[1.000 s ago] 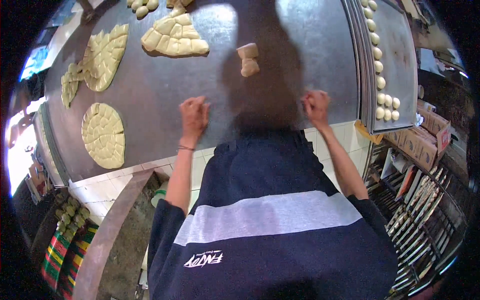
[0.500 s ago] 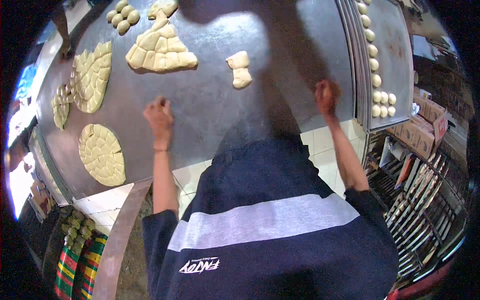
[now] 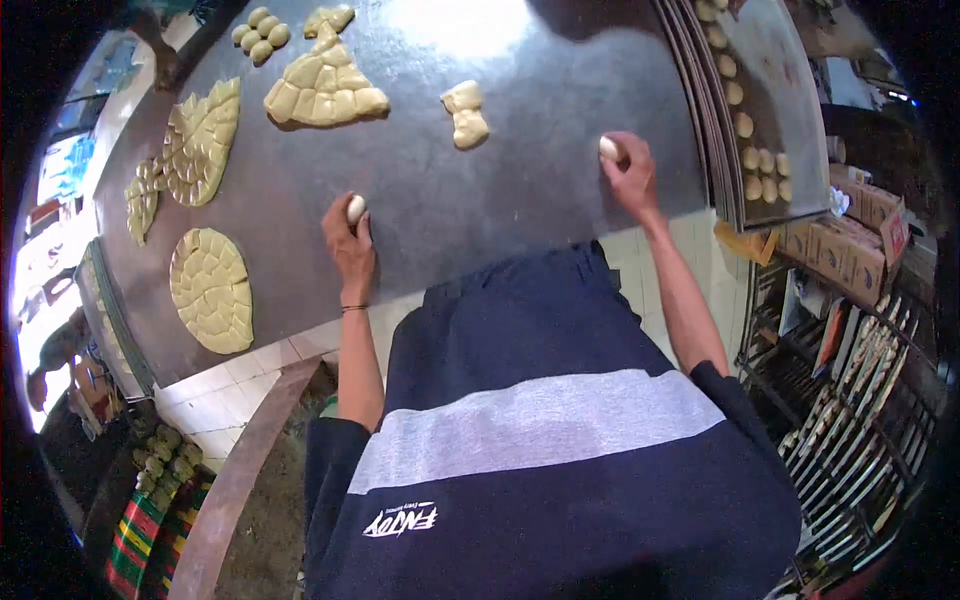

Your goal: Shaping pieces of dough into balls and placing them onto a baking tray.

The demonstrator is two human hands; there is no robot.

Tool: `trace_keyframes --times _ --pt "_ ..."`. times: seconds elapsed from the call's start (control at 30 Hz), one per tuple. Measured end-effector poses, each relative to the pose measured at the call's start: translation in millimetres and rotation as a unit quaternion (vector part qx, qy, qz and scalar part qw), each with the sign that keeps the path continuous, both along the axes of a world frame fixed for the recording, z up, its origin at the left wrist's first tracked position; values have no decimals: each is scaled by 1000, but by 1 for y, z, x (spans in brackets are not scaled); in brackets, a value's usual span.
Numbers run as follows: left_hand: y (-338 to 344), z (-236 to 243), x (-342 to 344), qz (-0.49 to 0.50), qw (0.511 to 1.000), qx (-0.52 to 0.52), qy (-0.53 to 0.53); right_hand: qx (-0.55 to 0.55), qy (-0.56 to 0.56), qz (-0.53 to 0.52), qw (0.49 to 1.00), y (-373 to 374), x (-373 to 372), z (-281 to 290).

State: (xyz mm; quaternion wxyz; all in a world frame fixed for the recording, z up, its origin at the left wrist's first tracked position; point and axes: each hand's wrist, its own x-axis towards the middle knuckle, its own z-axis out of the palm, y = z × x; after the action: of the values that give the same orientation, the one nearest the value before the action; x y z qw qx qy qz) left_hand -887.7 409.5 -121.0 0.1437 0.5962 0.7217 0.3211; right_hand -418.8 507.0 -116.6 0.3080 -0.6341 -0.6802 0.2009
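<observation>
My left hand (image 3: 348, 240) curls its fingers around a small pale dough ball (image 3: 357, 208) just above the metal table (image 3: 480, 215). Over to the right, my right hand (image 3: 633, 180) grips a second dough ball (image 3: 609, 149) between thumb and fingers. Beyond and between them, two joined dough pieces (image 3: 465, 115) lie on the tabletop. A larger slab of scored dough (image 3: 326, 88) rests farther back, and a round scored slab (image 3: 212, 290) lies at the near left.
On the right, stacked trays (image 3: 735, 190) stand at the table's edge, the top one bearing rows of dough balls (image 3: 767, 175). A cardboard box (image 3: 840, 245) and a slatted rack (image 3: 850, 420) are beyond. More cut dough (image 3: 203, 145) and a cluster of balls (image 3: 262, 35) occupy the far left.
Both hands have shifted, the left slightly rightward and the right slightly leftward and farther off. A dough ball now shows in each hand. The whole view has tilted a little.
</observation>
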Motion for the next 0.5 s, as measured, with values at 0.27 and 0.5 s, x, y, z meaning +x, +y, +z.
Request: trace_keyframes --times 0.27,0.5 --pt "13 55 121 -118 961 -32 -248 -68 70 33 995 -37 -39 60" --pt "10 17 218 -248 962 -16 -111 -135 -128 244 952 -45 -52 29"
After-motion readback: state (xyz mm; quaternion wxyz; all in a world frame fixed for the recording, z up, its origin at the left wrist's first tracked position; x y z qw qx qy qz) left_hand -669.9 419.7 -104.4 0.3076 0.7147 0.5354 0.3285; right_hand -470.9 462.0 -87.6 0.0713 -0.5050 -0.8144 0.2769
